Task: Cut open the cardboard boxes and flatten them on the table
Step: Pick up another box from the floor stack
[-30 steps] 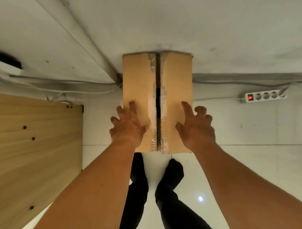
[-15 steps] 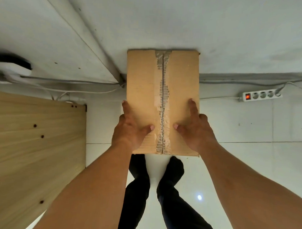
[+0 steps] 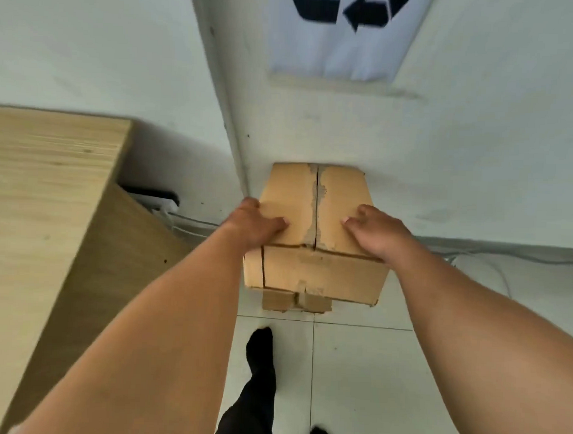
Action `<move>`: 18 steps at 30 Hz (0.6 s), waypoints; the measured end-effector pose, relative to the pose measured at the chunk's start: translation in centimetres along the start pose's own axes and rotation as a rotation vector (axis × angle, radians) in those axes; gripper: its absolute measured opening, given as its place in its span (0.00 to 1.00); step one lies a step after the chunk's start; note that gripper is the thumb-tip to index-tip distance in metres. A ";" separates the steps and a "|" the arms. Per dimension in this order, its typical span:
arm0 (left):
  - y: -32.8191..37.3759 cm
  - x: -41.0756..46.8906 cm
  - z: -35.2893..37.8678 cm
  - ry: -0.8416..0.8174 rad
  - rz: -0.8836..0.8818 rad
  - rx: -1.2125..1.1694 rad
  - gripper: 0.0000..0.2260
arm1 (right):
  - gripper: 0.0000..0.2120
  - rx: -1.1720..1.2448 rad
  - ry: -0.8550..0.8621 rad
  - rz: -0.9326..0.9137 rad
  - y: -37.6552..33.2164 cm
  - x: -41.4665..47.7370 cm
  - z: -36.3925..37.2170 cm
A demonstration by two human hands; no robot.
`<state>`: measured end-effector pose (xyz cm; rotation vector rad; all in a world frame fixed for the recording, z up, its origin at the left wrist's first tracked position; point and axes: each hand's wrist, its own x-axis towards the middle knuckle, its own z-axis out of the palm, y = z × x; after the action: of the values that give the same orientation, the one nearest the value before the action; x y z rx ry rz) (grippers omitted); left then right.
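A brown cardboard box [image 3: 322, 273] with a torn taped seam along its top is up against the white wall, held off the floor. My left hand [image 3: 255, 222] grips its left top edge, thumb lying on the top flap. My right hand [image 3: 375, 229] grips the right top edge the same way. Just beneath the box, part of a second piece of cardboard [image 3: 295, 301] shows near the floor. The wooden table [image 3: 45, 192] stands to the left.
A paper sheet with black recycling arrows [image 3: 337, 33] hangs on the wall above. Cables and a black-and-white device [image 3: 152, 196] lie by the wall behind the table. My legs in black [image 3: 260, 378] stand on the white tiled floor.
The box has come up and its front face now shows. My hands have shifted from pressing the top flaps to gripping the sides. The view has swung upward and toward the table.
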<state>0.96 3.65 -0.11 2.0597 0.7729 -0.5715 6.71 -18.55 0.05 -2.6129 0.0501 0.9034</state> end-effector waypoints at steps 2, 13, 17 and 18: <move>1.0 -4.2 -1.8 0.062 0.052 -0.016 0.34 | 0.31 0.019 0.037 -0.048 -0.6 -3.5 -2.2; -0.9 -23.8 -6.2 0.387 0.230 -0.121 0.28 | 0.27 0.017 0.200 -0.276 -4.6 -20.7 -6.2; -4.9 -28.6 -9.9 0.468 0.227 -0.166 0.26 | 0.29 -0.010 0.199 -0.365 -8.9 -25.7 -4.8; -6.4 -29.6 -11.0 0.491 0.218 -0.192 0.25 | 0.30 -0.030 0.202 -0.396 -10.3 -26.8 -4.0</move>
<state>-23.12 6.36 21.12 2.0879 0.8259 0.1369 -10.67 -12.69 22.57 -2.5963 -0.4149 0.5056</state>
